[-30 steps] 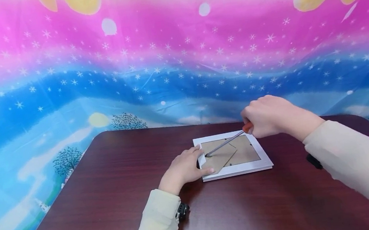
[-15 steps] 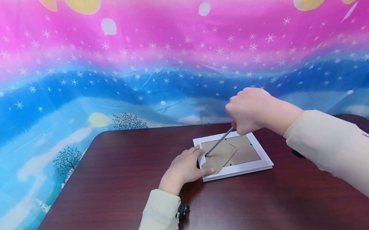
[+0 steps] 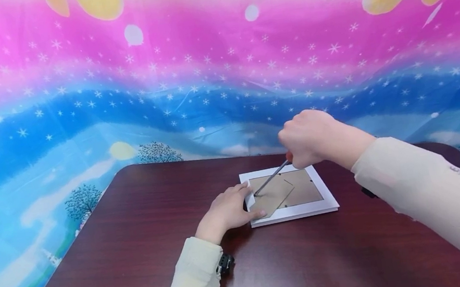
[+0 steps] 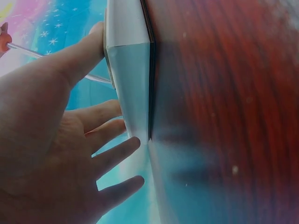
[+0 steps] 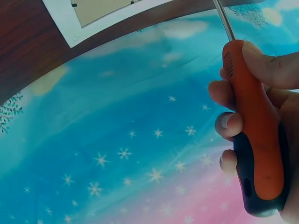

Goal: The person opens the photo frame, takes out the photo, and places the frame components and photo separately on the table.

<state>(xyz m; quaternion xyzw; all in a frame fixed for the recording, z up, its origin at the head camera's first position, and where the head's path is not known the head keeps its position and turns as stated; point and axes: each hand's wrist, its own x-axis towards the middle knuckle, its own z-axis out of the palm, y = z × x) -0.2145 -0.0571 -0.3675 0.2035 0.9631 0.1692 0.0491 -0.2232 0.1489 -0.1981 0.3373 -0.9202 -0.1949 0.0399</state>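
Note:
A white picture frame (image 3: pixel 328 198) lies face down on the table, its tan backing board (image 3: pixel 305 187) and folded-in stand showing. My left hand (image 3: pixel 227 209) rests at the frame's left end. Its thumb presses on the back while the other fingers reach along the side, spread and nearly straight in the left wrist view. My right hand (image 3: pixel 309 137) grips a screwdriver by its orange and black handle (image 5: pixel 259 126). The screwdriver's metal shaft (image 3: pixel 272 176) slants down to the left, and its tip meets the board near its left edge, close to the left fingers.
The dark red-brown wooden table (image 3: pixel 139 252) extends around the frame on every side. Behind it hangs a pink and blue cloth (image 3: pixel 203 69) printed with snowflakes and trees. Small dark tabs (image 3: pixel 312 180) sit along the board's border.
My right hand has moved left and slightly up, so the screwdriver now stands steeper. Its tip keeps to the same spot, and my left hand and the picture frame stay in place.

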